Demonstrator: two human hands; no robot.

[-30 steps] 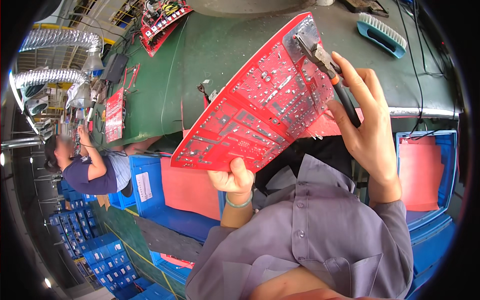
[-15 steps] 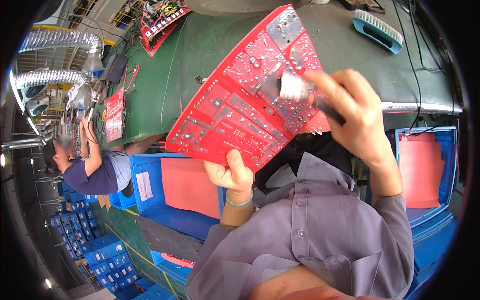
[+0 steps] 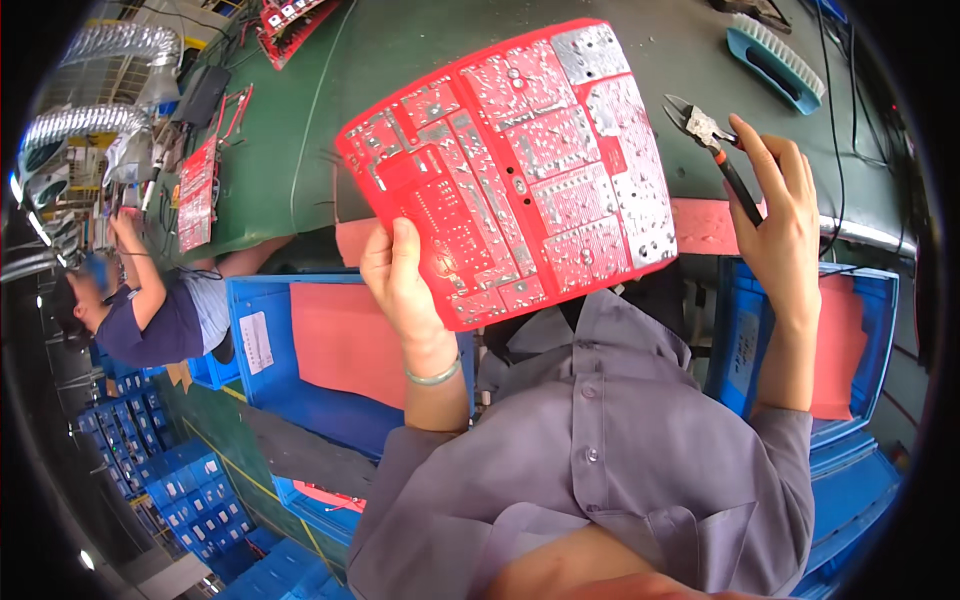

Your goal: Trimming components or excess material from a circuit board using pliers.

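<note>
A large red circuit board (image 3: pixel 515 185), its solder side with silvery joints facing me, is held up over the near edge of the bench. My left hand (image 3: pixel 402 275) grips its lower left corner, thumb on the face and the other fingers behind. To the right of the board and apart from it, my right hand (image 3: pixel 785 205) holds diagonal cutters (image 3: pixel 712 135) with black and orange handles. Their jaws are parted and point up and to the left, touching nothing.
A blue scrubbing brush (image 3: pixel 775 62) lies on the green bench (image 3: pixel 690 50) at the far right, near black cables. Blue crates (image 3: pixel 262 345) with pink sheets stand below on both sides. At the left a co-worker (image 3: pixel 165 315) works beside another red board (image 3: pixel 198 195).
My right hand has drawn the cutters back from the board to the right. The board has turned clockwise and now faces me more squarely.
</note>
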